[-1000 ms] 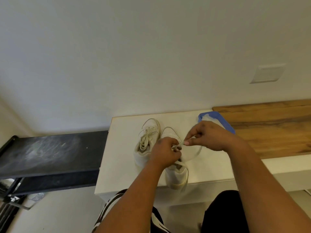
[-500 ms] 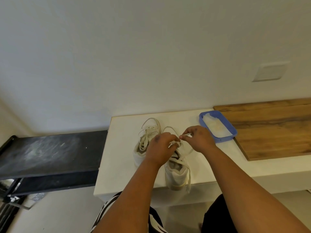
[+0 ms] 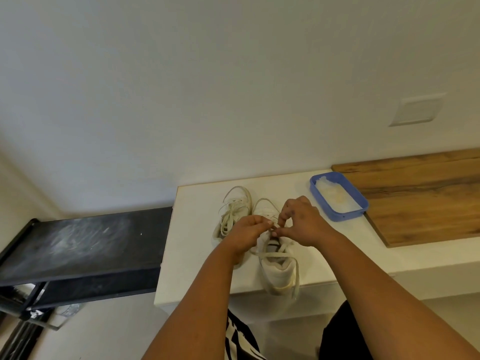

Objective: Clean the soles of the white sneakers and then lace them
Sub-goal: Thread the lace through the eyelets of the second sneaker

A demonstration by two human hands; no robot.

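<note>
At center frame, both hands meet over the near sneaker's (image 3: 279,266) eyelets. Left hand (image 3: 248,231) pinches a bit of lace (image 3: 275,254) between thumb and fingers; right hand (image 3: 302,220) pinches the lace end right beside it, fingertips nearly touching. Which eyelet is being fed: too small to tell.

Near sneaker sits heel toward the person, heel at the counter (image 3: 197,198) edge, loose lace strands crossing its opening and one hanging past the heel at 6 o'clock. Second sneaker (image 3: 233,214) just beside it at 10 o'clock from the hands, laces loose and bunched, partly hidden by the left wrist. Judgement: lacing stage, neither shoe finished.

To do this step well: keep the lace tip pinched close to its end, steady the eyelet flap with the left hand, pull slack through evenly, and watch that the hanging strand doesn't drag the shoe off the edge.

Blue tray (image 3: 362,202) with something pale in it at 2 o'clock, well apart from the hands, its right side touching or overlapping a wooden board (image 3: 426,198). Black shelf (image 3: 78,242) at 9 o'clock, below counter level. White wall plate (image 3: 417,109) at 1 o'clock on the wall.
</note>
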